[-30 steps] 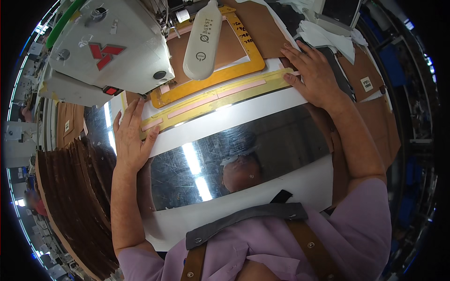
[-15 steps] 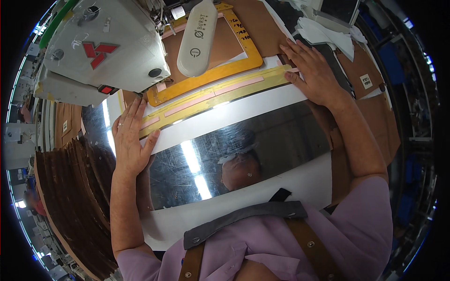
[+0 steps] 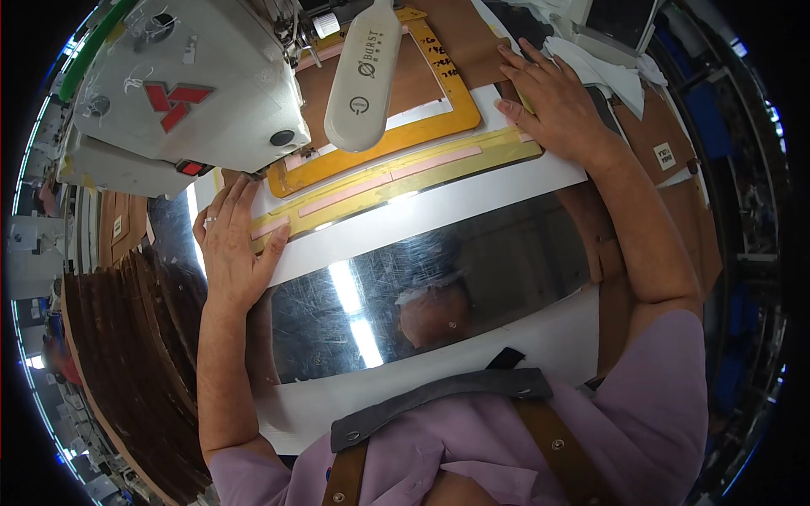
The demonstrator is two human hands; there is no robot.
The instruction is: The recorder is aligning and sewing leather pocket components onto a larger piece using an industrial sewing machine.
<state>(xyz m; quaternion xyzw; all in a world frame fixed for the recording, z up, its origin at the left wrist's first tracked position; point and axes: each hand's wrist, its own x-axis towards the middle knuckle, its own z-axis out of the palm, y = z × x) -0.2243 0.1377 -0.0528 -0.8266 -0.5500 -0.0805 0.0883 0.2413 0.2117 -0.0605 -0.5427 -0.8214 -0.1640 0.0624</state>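
Template: one long yellow-green template strip (image 3: 396,179) lay flat on the white table (image 3: 472,198), below the sewing machine (image 3: 181,88).
Handling: looked thin, light, stiff; best pressed at both ends.
Left hand (image 3: 232,244): flat, fingers spread, pressing left end.
Right hand (image 3: 553,97): open, palm down on right end, gripping nothing.
Count: one strip, one orange frame (image 3: 380,143), one machine.

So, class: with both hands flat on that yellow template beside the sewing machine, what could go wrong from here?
1. The left hand lies close under the sewing machine head, so fingers could be caught.
2. The right hand presses only the far end of the yellow template; uneven pressure might skew it.
3. The shiny metal plate looks slick, so the template may slide.
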